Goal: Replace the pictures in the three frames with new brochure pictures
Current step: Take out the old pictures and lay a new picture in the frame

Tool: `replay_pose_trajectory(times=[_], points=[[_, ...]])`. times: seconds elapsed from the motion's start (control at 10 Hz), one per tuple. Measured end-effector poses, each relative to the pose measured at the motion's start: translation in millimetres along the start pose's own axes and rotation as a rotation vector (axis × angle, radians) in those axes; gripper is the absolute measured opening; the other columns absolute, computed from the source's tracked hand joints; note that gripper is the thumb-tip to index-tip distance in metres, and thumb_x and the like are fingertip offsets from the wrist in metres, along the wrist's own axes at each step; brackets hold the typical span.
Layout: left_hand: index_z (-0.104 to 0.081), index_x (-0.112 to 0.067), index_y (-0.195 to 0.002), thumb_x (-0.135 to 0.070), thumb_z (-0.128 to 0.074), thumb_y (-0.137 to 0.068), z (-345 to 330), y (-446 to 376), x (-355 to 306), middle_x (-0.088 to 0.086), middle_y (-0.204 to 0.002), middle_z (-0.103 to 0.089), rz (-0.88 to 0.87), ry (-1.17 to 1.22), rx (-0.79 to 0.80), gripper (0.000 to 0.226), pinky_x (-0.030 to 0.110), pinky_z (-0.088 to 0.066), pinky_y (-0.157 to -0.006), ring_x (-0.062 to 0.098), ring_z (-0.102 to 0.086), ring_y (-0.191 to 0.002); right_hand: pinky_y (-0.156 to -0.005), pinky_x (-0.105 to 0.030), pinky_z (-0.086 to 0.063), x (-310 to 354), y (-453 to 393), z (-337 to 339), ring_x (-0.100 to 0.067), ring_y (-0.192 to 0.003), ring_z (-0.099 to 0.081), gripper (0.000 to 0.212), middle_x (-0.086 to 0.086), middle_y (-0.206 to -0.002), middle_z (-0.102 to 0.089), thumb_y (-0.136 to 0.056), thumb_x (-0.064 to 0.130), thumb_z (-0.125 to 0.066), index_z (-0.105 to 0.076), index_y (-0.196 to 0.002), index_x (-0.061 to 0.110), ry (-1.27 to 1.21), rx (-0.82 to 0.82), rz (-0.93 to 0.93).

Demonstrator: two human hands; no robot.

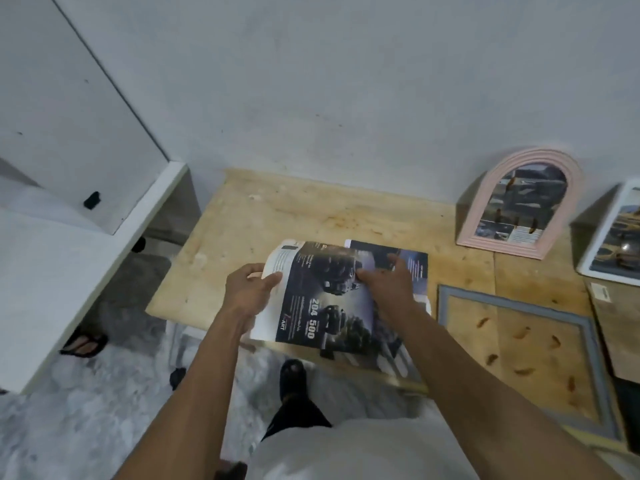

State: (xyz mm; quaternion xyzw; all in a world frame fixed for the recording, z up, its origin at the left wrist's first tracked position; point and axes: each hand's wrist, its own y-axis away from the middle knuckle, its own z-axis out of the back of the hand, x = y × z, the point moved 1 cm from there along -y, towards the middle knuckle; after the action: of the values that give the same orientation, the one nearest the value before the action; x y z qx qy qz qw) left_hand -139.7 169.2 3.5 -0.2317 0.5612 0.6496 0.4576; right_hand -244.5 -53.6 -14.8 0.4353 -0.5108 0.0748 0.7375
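Observation:
A dark brochure (311, 306) with vehicle pictures and white text lies at the front of the wooden table (277, 216). My left hand (251, 291) grips its curled left edge. My right hand (388, 282) presses on its upper right part, fingers pinching a page. A second dark sheet (412, 261) lies under it to the right. A grey rectangular frame (526, 306) lies face down on the table at right, its wooden backing showing. A pink arched frame (519, 202) with a picture leans on the wall. A white frame (613, 233) with a picture leans at far right.
A white shelf unit (86, 244) stands to the left of the table. A wooden board (616, 327) lies at the right edge. My sandalled foot (292, 379) is on the grey mottled floor; another person's foot (83, 344) shows under the shelf.

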Motion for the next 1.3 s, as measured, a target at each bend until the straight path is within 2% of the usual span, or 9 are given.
replay_pose_trajectory(times=[0.1, 0.2, 0.4, 0.5, 0.6, 0.7, 0.8, 1.1, 1.3], points=[[-0.066, -0.01, -0.108, -0.014, -0.077, -0.085, 28.5, -43.2, -5.0, 0.013, -0.095, -0.075, -0.026, -0.032, 0.061, 0.026, 0.031, -0.053, -0.06, 0.025, -0.07, -0.073, -0.085, -0.042, -0.058, 0.1, -11.2, -44.6, -0.024, -0.094, -0.067, 0.064, -0.006, -0.106, -0.067, -0.074, 0.012, -0.083, -0.055, -0.131, 0.011, 0.02, -0.094, -0.062], [-0.062, -0.01, -0.115, -0.018, -0.075, -0.086, 50.3, -80.9, -5.4, 0.011, -0.101, -0.072, -0.068, -0.155, 0.091, 0.033, 0.031, -0.052, -0.063, 0.026, -0.07, -0.082, -0.079, -0.036, -0.06, -2.2, -19.5, -83.0, -0.019, -0.084, -0.067, 0.043, -0.006, -0.098, -0.069, -0.079, 0.003, -0.076, -0.063, -0.12, 0.007, 0.055, -0.138, -0.029], [-0.064, -0.009, -0.114, -0.027, -0.077, -0.084, 64.3, -130.9, 13.9, 0.009, -0.109, -0.071, -0.055, -0.42, 0.078, 0.037, 0.038, -0.055, -0.082, 0.025, -0.067, -0.09, -0.047, -0.023, -0.044, -21.9, -35.9, -129.9, -0.015, -0.058, -0.055, 0.03, -0.002, -0.085, -0.067, -0.086, -0.005, -0.062, -0.063, -0.106, 0.017, 0.115, -0.208, -0.159], [-0.066, -0.008, -0.113, -0.028, -0.076, -0.085, 65.5, -142.2, 20.5, 0.009, -0.112, -0.07, -0.042, -0.522, 0.076, 0.036, 0.037, -0.051, -0.086, 0.026, -0.064, -0.094, -0.066, -0.013, -0.043, -36.4, -45.7, -146.9, -0.009, -0.063, -0.045, 0.025, 0.001, -0.079, -0.053, -0.092, -0.009, -0.048, -0.064, -0.1, 0.007, 0.274, -0.251, -0.199], [-0.067, -0.006, -0.113, -0.028, -0.074, -0.086, 66.8, -147.9, 24.1, 0.011, -0.113, -0.071, -0.071, -0.616, 0.083, 0.036, 0.037, -0.049, -0.089, 0.031, -0.066, -0.103, -0.068, -0.013, -0.046, -45.6, -48.0, -150.9, -0.01, -0.071, -0.05, 0.022, 0.003, -0.083, -0.05, -0.093, 0.0, -0.05, -0.065, -0.104, 0.012, 0.373, -0.274, -0.206], [-0.07, -0.004, -0.113, -0.027, -0.074, -0.086, 68.7, -153.7, 27.3, 0.013, -0.112, -0.072, -0.12, -0.697, 0.122, 0.036, 0.039, -0.05, -0.091, 0.032, -0.066, -0.105, -0.085, -0.025, -0.047, -52.1, -42.6, -149.5, -0.016, -0.094, -0.055, 0.04, 0.003, -0.105, -0.056, -0.088, 0.011, -0.059, -0.057, -0.127, 0.022, 0.43, -0.216, -0.173], [-0.068, -0.003, -0.116, -0.026, -0.073, -0.087, 67.3, -155.3, 28.2, 0.014, -0.115, -0.07, -0.128, -0.738, 0.141, 0.037, 0.037, -0.05, -0.089, 0.032, -0.065, -0.107, -0.089, -0.029, -0.049, -53.4, -45.8, -153.1, -0.017, -0.097, -0.056, 0.045, 0.0, -0.11, -0.058, -0.087, 0.011, -0.061, -0.055, -0.13, 0.022, 0.447, -0.19, -0.177], [-0.06, -0.004, -0.116, -0.022, -0.076, -0.081, 64.4, -154.8, 36.2, 0.015, -0.112, -0.066, -0.148, -0.789, 0.176, 0.043, 0.033, -0.049, -0.079, 0.032, -0.064, -0.104, -0.092, -0.03, -0.049, -54.2, -40.4, -156.1, -0.016, -0.1, -0.056, 0.038, 0.002, -0.111, -0.057, -0.087, 0.013, -0.061, -0.04, -0.09, 0.045, 0.466, -0.143, -0.17], [-0.052, -0.007, -0.126, -0.034, -0.073, -0.084, 62.8, -149.3, 40.6, 0.015, -0.121, -0.055, -0.143, -0.865, 0.161, 0.055, 0.045, -0.051, -0.089, 0.035, -0.057, -0.112, -0.066, -0.021, -0.042, -48.0, -33.1, -148.0, 0.0, -0.069, -0.043, 0.043, 0.01, -0.094, -0.05, -0.089, 0.01, -0.058, -0.036, -0.08, 0.046, 0.43, -0.183, -0.138]])
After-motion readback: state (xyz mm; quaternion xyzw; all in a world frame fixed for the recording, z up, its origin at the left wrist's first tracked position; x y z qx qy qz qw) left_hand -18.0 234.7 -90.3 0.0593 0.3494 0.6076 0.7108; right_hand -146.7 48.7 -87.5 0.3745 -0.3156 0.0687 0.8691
